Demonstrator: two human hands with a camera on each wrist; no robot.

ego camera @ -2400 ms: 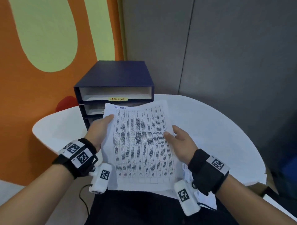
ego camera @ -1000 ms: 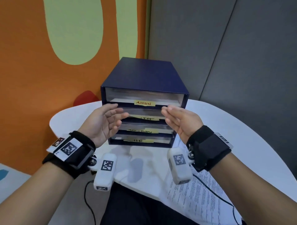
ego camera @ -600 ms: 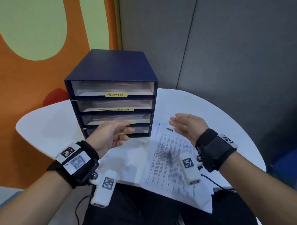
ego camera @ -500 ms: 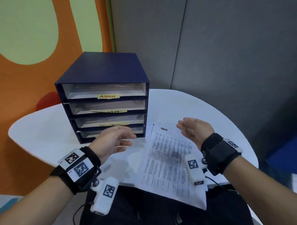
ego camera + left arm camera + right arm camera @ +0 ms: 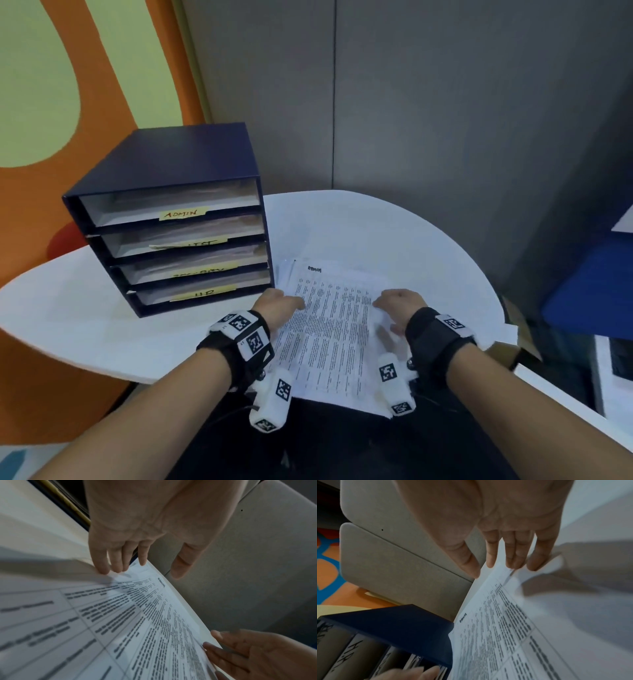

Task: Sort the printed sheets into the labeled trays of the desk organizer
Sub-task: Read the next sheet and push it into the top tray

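The organizer (image 5: 171, 219) stands on the table (image 5: 394, 236); it is dark blue, with four stacked trays open toward the person; paper lies in each tray; yellow labels sit on the tray fronts; the top label reads ADMIN, the bottom one reads HR, and the two middle labels cannot be read.

The sheets (image 5: 329, 329) lie as a stack on the table, just right of the organizer; the far-left corner of the stack lies close against the lower right corner of the organizer; the near edge overhangs the table edge above the person's lap; the top sheet carries a printed table of text, with a short heading at its far end.

The left hand (image 5: 277, 305) is at the stack's left edge, on the side nearest the organizer; its fingertips (image 5: 102, 569) touch the paper edge there, fingers extended, the thumb held clear above the sheet; nothing is gripped.

The right hand (image 5: 399, 303) is at the stack's right edge, on the side away from the organizer; its fingertips (image 5: 532, 565) touch the paper edge, fingers extended, the thumb near the top sheet; whether the thumb touches cannot be told; nothing is gripped.
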